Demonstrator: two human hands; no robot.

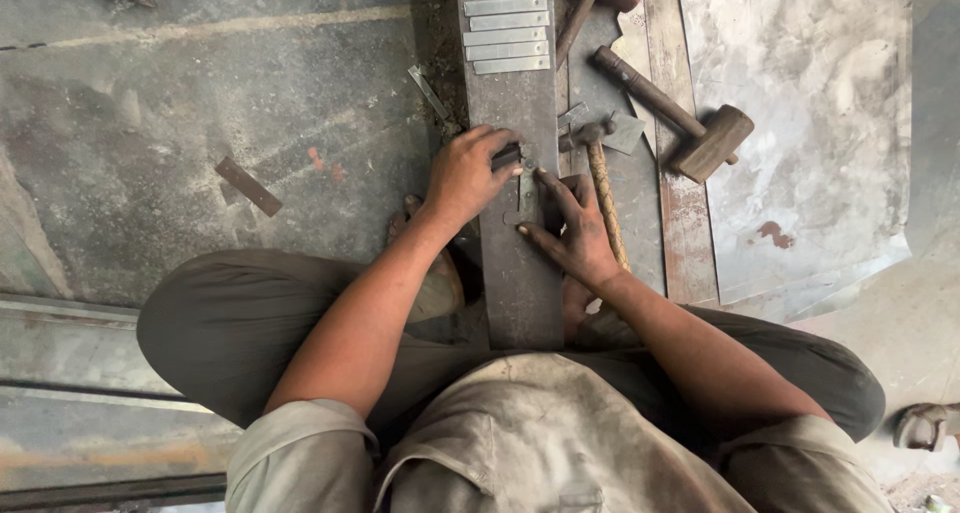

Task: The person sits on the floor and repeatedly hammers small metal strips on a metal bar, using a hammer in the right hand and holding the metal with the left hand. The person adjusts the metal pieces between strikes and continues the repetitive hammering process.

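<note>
Overhead now, I look down at a person seated cross-legged on a dusty concrete floor (150,123), a long steel bar (520,273) running away from the lap. My left hand (468,176) is curled over the bar's left edge, fingers closed on a small dark tool (505,157) pressed against a small flat metal piece (525,198) lying on the bar. My right hand (572,231) is mostly open, index finger and thumb spread and pressing that same piece down, gripping nothing. Just right of this hand lies a hammer with a ribbed handle (603,198), head near the bar. Farther up the bar, four bright metal strips (507,35) sit stacked side by side. A wooden mallet (690,123) rests well to the right on a metal sheet (800,103). One loose dark strip (248,186) lies apart on the floor at left. A foot in a sandal (925,425) shows at far right; I cannot tell whose.
</note>
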